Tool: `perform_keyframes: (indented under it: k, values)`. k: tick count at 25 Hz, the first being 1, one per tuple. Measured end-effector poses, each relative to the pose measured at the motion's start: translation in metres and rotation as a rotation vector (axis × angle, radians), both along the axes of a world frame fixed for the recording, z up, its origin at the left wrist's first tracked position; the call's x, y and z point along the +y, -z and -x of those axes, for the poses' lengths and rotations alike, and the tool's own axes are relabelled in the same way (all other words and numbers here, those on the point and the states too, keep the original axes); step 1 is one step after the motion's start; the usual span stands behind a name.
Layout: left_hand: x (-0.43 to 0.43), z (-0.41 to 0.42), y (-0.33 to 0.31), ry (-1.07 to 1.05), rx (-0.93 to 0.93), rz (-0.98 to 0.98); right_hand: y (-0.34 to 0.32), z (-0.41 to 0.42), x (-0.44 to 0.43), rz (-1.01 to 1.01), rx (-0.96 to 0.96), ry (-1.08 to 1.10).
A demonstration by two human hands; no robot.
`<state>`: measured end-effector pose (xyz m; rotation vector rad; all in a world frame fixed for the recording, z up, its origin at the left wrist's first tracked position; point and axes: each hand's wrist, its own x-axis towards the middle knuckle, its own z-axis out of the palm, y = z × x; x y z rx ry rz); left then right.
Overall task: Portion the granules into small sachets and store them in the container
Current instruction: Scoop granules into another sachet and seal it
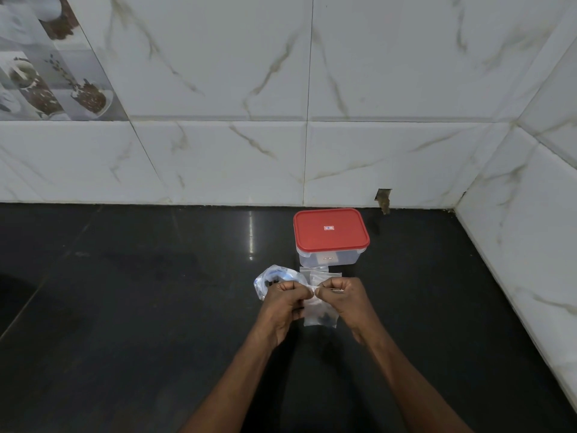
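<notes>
Near the closed container (331,237), the left hand (285,303) and right hand (346,300) are pinching a sachet's (321,317) top edge, fingers closed on it.

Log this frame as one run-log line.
left hand + right hand: pinching sachet top | dark granules inside | container: red lid on | spare sachets: countertop

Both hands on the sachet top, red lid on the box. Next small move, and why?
Probably finish pressing the sachet top closed: both hands, left and right, pinch its upper edge, dark granules sit at its bottom, and the container is lidded.
</notes>
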<state>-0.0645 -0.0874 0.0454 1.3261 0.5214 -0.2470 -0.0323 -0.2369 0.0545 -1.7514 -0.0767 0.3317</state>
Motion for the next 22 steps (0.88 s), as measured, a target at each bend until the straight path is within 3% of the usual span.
perform_keyframes:
  k: [6,10,14,22]
  values:
    - [-0.010,-0.002,0.000,-0.040,-0.071,-0.161,0.010,-0.003,0.005,0.093,-0.007,0.024]
    - [-0.008,-0.002,0.008,-0.091,-0.044,0.002,0.008,-0.003,-0.003,-0.076,0.124,0.070]
    - [-0.009,0.000,0.013,-0.073,-0.035,0.082,0.015,-0.001,-0.006,-0.109,0.136,0.121]
    - [-0.011,-0.001,0.010,-0.104,-0.062,0.061,0.010,-0.001,-0.010,-0.160,0.145,0.061]
